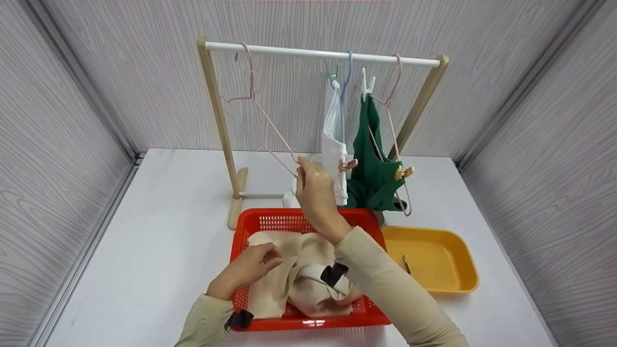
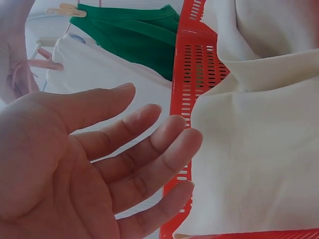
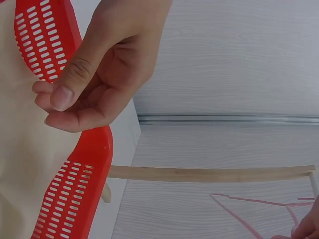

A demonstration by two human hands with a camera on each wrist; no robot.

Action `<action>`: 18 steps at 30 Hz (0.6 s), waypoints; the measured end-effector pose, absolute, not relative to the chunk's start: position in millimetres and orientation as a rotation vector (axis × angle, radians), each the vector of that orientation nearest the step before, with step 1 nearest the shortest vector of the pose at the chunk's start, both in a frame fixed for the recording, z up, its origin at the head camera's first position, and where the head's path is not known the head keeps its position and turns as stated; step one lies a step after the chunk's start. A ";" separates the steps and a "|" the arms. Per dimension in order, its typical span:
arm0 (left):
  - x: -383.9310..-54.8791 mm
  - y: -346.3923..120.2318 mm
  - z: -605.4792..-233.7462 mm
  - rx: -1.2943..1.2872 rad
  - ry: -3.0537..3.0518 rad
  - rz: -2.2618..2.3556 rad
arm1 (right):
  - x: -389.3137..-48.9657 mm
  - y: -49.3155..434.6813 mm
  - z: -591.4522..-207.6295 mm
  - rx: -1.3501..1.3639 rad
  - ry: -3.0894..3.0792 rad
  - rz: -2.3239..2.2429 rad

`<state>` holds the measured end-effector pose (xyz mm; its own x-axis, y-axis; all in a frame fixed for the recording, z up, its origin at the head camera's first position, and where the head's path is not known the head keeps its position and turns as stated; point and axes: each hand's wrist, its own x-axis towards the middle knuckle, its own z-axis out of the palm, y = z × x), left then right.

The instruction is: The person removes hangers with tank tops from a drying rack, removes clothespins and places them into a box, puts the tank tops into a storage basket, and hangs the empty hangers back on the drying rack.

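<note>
A bare pink clothes hanger (image 1: 274,126) hooks over the white bar of a small rack, tilted. My right hand (image 1: 315,190) grips the hanger's lower corner; this hand (image 3: 306,226) also shows at the edge of the right wrist view. My left hand (image 1: 253,265) hovers above the red basket (image 1: 238,250), holding nothing. In the left wrist view the left hand (image 2: 99,164) has its fingers loosely bent and spread. Beige cloth (image 1: 272,289) lies folded and bunched in the basket.
Beside the right hand hang a white garment (image 1: 332,164) with a pink clothespin (image 1: 348,165) and a green garment (image 1: 376,178) with a yellow clothespin (image 1: 404,172). A yellow tray (image 1: 446,260) stands right of the basket. The rack's wooden post (image 1: 217,111) rises at left.
</note>
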<state>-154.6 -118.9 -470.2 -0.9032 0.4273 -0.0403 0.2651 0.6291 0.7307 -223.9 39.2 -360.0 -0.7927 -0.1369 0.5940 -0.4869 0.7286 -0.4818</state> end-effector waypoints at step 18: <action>-154.1 -116.6 -473.4 0.515 2.626 1.128 | -209.4 43.9 -376.6 0.637 -2.443 0.829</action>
<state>-154.1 -116.6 -473.4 -0.9098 0.4078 -0.0770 0.2249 0.6405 0.7343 -209.4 43.9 -376.6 -0.7766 -0.2699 0.5693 -0.5606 0.7082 -0.4291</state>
